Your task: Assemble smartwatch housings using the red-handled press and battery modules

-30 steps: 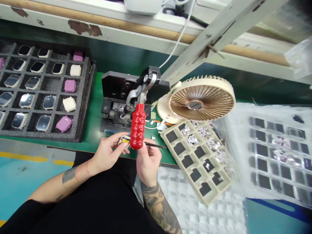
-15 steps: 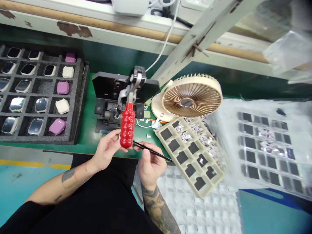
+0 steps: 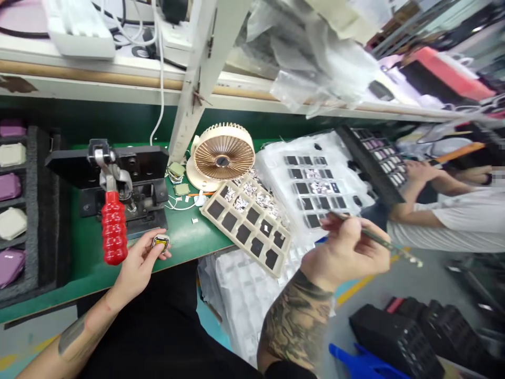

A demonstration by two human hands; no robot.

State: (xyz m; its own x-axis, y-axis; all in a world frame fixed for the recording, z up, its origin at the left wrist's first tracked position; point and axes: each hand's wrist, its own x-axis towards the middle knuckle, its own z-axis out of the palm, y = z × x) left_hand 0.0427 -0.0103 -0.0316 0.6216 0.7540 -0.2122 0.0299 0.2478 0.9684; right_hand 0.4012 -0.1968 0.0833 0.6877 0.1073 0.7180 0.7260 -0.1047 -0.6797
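Note:
Between the thumb and fingers of my left hand (image 3: 140,258) is a small watch case (image 3: 161,243) with a yellow part inside, held over the bench edge. The press's red handle (image 3: 114,227) stands just left of that hand. My right hand (image 3: 347,250) is raised at the right, closed around dark tweezers (image 3: 379,239), with motion blur on the fingers. Between my hands lies a beige compartment tray (image 3: 240,246) with dark pads and many small silvery pieces. The black press (image 3: 106,168) stands behind the red handle.
A beige fan (image 3: 224,158) stands behind the compartment tray. Clear plastic trays (image 3: 327,179) lie to the right. At far left, a foam tray (image 3: 45,210) holds purple and white cases. Another person's arm (image 3: 414,202) shows at the right, near a dark tray. Black bins (image 3: 394,342) stand below.
The view has swung to the right. My right hand has moved away from my left hand and up to the right with the tweezers. The watch case in my left hand is now visible.

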